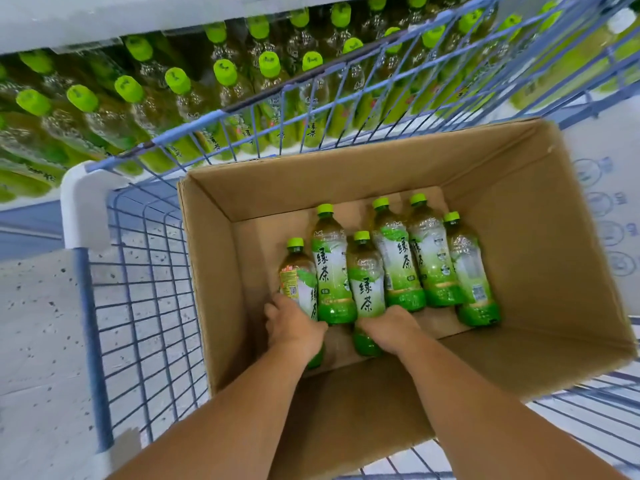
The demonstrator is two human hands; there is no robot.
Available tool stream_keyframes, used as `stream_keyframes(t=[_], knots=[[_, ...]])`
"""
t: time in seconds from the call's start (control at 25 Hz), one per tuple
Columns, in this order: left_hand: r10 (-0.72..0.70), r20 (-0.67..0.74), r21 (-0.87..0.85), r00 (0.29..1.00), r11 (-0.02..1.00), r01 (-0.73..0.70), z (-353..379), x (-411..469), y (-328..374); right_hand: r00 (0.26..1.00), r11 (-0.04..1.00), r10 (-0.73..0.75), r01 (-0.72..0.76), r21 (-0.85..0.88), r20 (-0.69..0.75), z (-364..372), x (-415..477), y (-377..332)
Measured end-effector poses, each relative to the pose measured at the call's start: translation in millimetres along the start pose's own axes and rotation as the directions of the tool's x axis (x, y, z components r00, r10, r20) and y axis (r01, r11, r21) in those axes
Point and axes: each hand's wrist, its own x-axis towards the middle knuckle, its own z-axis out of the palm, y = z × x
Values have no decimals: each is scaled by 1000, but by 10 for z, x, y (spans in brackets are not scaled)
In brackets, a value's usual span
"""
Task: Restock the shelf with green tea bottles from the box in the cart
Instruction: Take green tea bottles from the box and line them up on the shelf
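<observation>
Left hand (294, 329) reaches down into the box (519, 237) and grips the lower body of the leftmost bottle (299, 268), fingers curled round its label. The right hand (389, 329) is clamped over the lower part of the third bottle (365, 271), whose green base shows at 6 o'clock of the knuckles; the fingertips themselves are hidden under the bottle.

Both bottles lie flat on the cardboard floor with their green caps toward 12 o'clock. They belong to a row of six green tea bottles lying side by side. The second bottle (330, 265) lies between the two hands, and the last three bottles (433, 258) lie close together at 2 o'clock of the right hand.

The open box sits in a blue wire cart (88, 306). At 12 o'clock beyond the cart's rim, the shelf (104, 26) holds dense rows of shelved bottles (225, 72) with matching green caps. A white carton (606, 202) with printed round symbols stands at 3 o'clock, and speckled floor (34, 323) shows at 9 o'clock.
</observation>
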Motion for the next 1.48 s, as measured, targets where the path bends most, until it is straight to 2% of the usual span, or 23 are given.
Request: stream_keyframes(t=[0.2,0.36,0.48,0.56,0.76,0.92,1.04,1.32,1.48], knots=[[-66,-43,26,997,997,67,-3,22,-31,998,1000,13,-15,24,65,68,99,0],[-107,-111,11,988,994,109,-62,50,-45,989,978,31,-60,199,146,108,137,-40],[-153,-25,-183,988,972,145,-88,3,-20,975,943,15,-88,322,222,57,42,-78],[-133,36,-322,991,937,137,-114,-117,-6,964,915,7,-113,387,266,-55,-131,-85],[16,179,-389,984,920,55,-418,-499,46,991,907,14,-68,416,133,-255,-625,-23],[171,336,-364,926,930,-40,-796,-771,100,998,862,-53,33,505,26,-360,-1228,-114],[230,402,-362,886,929,-76,-1181,-1165,91,996,824,-89,85,561,-20,-476,-1828,-191],[415,381,-443,826,866,-231,-2258,-1911,-226,956,770,-228,294,566,-187,-358,-3138,-658],[524,309,-557,794,776,-296,-3012,-2198,-550,919,755,-301,392,527,-253,-28,-3758,-1084]])
